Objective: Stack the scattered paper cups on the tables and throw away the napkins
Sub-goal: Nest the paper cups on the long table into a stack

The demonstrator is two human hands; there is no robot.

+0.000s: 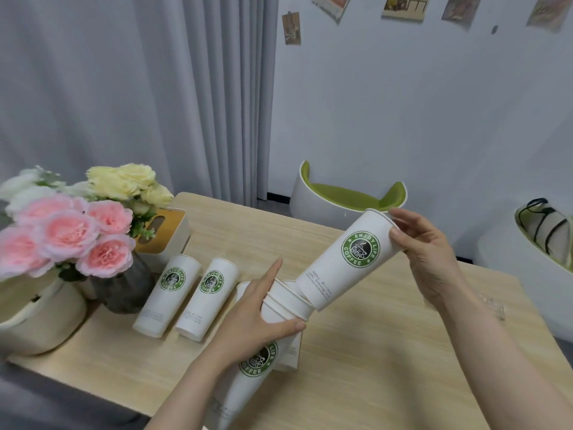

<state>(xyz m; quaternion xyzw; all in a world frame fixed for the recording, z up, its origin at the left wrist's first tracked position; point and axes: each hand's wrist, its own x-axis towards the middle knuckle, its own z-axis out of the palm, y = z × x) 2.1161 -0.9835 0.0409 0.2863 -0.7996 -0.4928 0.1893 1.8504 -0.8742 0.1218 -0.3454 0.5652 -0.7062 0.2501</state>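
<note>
Both hands grip cups: left hand the stack, right hand a single cup.

Two hands in the lower half of the frame, the left hand and the right hand; one single paper cup right of centre; one nested stack of cups at lower centre, its count unclear though several rims show; two lying cups left of centre; one table; five wall pictures along the top.
</note>
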